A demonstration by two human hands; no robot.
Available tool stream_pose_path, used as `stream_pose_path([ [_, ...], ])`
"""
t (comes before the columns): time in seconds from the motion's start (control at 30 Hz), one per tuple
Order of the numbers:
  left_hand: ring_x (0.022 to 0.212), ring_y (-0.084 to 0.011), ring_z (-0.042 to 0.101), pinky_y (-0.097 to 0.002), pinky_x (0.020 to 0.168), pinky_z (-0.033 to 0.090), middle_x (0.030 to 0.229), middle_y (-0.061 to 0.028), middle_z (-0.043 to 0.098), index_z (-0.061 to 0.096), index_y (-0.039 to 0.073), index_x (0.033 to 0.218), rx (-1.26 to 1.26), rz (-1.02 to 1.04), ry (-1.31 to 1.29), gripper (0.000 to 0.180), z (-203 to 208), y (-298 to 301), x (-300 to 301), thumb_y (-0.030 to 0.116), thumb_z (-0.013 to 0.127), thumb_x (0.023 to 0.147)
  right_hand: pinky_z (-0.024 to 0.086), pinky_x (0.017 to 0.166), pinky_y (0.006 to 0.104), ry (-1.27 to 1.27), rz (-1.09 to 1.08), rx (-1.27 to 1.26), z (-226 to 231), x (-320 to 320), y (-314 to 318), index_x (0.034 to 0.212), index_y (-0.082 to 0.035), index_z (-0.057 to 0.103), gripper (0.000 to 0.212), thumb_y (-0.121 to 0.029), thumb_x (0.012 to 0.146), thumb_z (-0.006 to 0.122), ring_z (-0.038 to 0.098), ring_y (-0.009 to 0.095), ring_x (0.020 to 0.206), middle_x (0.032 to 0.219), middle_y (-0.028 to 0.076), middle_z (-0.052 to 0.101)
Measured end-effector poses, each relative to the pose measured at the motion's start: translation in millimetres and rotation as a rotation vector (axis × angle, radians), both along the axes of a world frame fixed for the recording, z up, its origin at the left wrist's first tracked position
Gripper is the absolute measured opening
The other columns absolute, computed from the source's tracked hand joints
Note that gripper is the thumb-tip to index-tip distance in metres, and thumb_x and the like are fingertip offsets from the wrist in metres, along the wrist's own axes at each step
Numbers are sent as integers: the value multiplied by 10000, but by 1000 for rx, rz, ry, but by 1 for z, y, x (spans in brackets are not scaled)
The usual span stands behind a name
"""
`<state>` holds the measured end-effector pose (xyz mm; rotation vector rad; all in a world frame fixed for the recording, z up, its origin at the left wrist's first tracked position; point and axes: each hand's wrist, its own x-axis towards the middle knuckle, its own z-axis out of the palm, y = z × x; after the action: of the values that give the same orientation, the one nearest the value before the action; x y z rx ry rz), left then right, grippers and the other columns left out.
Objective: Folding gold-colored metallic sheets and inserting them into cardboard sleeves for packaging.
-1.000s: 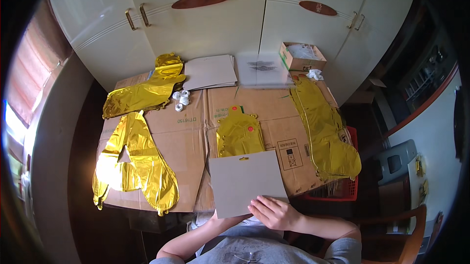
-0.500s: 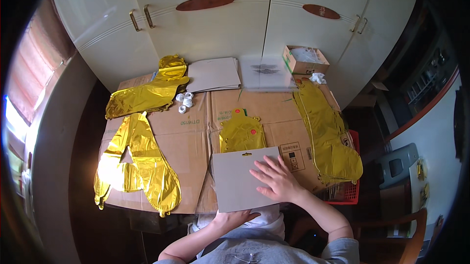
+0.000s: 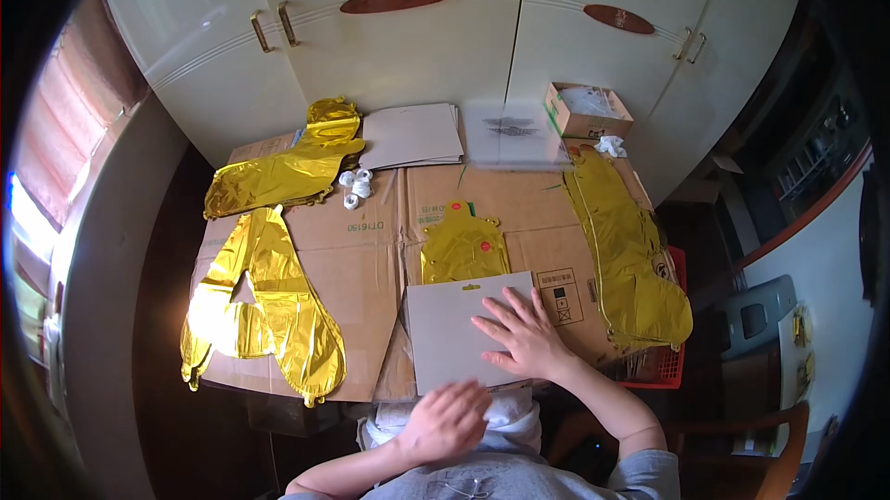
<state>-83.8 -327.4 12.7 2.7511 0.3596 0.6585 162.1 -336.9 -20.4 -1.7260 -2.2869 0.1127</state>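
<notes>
A light grey card (image 3: pixel 454 333) with a hang hole near its far edge lies at the near middle of the table. Its far edge covers the lower part of a flat gold foil balloon (image 3: pixel 464 254) marked with red dots. My right hand (image 3: pixel 527 338) rests flat on the card's right side, fingers spread, holding nothing. By the card's near edge, my left hand (image 3: pixel 447 421) is raised in front of my body; its fingers look bent but are smeared by motion, and I cannot tell whether anything is in them.
Gold foil balloons lie at left (image 3: pixel 264 305), far left (image 3: pixel 278 176) and right (image 3: pixel 630 268) on the cardboard sheet (image 3: pixel 362 305). Small white rolls (image 3: pixel 355 187), stacked grey cards (image 3: pixel 413 134), clear bags (image 3: pixel 513 134) and an open box (image 3: pixel 589 115) line the back. A red basket (image 3: pixel 675 361) stands below right.
My left hand has come out from under the card's near edge and lifted in front of it. My right hand stays flat on the card. The whole view has shifted slightly.
</notes>
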Motion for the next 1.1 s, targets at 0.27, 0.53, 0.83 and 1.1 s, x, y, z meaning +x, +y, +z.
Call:
stream_pose_path([
  [0.27,1403,-377,335,-585,1124,241,1500,-160,391,459,106,1425,37,260,272,688,-27,46,34,487,606,871,157,1107,704,-12,-30,0,3,-3,3,1393,-213,520,595,-494,877,615,305,363,1410,1493,94,410],
  [0.53,1410,-397,307,-628,1117,205,1521,-130,371,405,209,1481,66,224,362,735,-23,51,36,651,457,897,397,1037,511,249,-100,62,-9,31,58,1269,-76,564,534,-347,833,709,513,302,1211,1348,128,505],
  [0.83,1416,-395,295,-622,1125,195,1523,-140,366,387,207,1491,61,230,384,748,-19,51,35,663,439,900,415,1021,427,737,-455,-341,18,49,147,1376,-46,341,830,-275,727,805,428,357,1252,1319,258,379],
  [1.1,1421,-389,290,-616,1129,191,1526,-137,366,388,207,1491,63,231,385,751,-20,50,37,670,429,900,464,931,364,1036,-476,-459,13,64,138,1387,11,343,859,-249,731,833,554,263,1069,1145,175,544],
])
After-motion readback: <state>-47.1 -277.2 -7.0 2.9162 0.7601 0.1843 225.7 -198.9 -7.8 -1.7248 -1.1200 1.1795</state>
